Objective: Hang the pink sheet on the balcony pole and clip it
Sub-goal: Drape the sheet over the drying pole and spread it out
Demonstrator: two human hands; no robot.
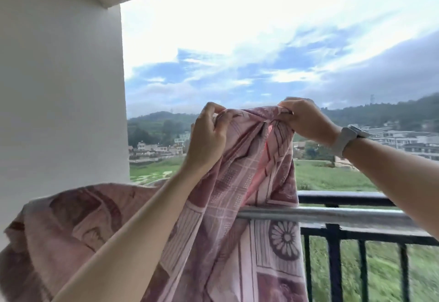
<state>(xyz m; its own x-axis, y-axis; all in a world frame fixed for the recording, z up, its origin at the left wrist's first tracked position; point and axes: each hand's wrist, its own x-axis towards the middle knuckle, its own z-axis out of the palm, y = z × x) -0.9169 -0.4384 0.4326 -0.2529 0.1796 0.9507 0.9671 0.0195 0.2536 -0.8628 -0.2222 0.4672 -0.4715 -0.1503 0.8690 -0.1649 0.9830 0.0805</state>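
The pink sheet [240,183], patterned with squares and flowers, is lifted above the balcony rail. My left hand [209,135] pinches its top edge at the left. A short way to the right, my right hand [306,121] grips the same edge; a grey watch sits on that wrist. The cloth hangs down from both hands and partly drapes over the silver metal pole [332,215], which runs level along the rail. A large bunch of the sheet lies at lower left, below my left forearm. No clip is in view.
A black balcony railing [332,254] with upright bars stands just behind and under the pole. A white wall [59,88] closes off the left side, with a ceiling edge above. Beyond the rail are fields, houses and hills.
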